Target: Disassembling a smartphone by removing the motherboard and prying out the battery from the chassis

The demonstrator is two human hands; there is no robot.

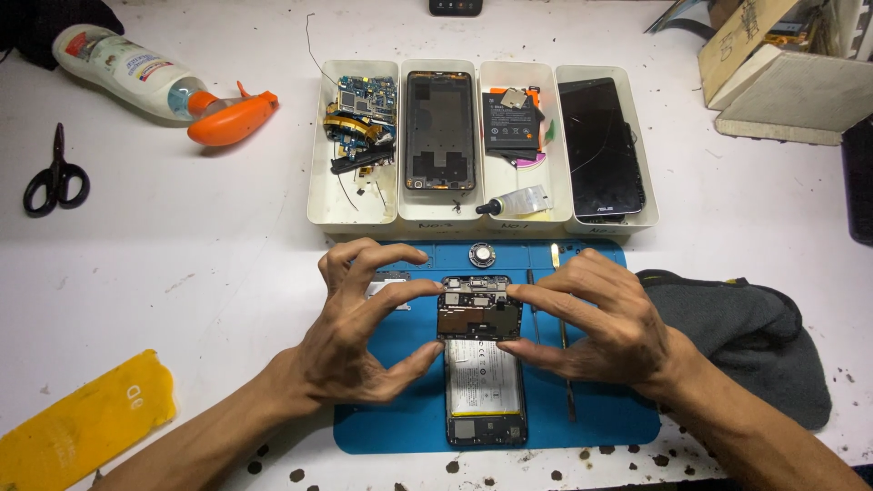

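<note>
- We see an opened phone (485, 377) lying back-up on the blue mat (400, 423) at the near edge of the bench (209, 264), its battery (482, 377) and dark upper circuit section (479, 318) exposed
- Our left hand (359, 332) pinches the left edge of that upper section, index finger at its top corner and thumb just below it
- Our right hand (605, 323) grips the right edge the same way, index finger above and thumb at the lower corner
- We judge the phone light and stiff but fragile: thin board, small connectors and a battery that should not be bent, so the hold belongs on the frame edges, as now
- A slim tool (564, 341) lies on the mat under the right hand, partly covered
- Four white trays (318, 214) behind hold loose boards, a frame, a battery and a cracked screen; a grey cloth (755, 345) sits to the right
- Fingers hide the side edges of the section, so we cannot tell whether it is lifted or seated; small parts are too fine to identify
</note>
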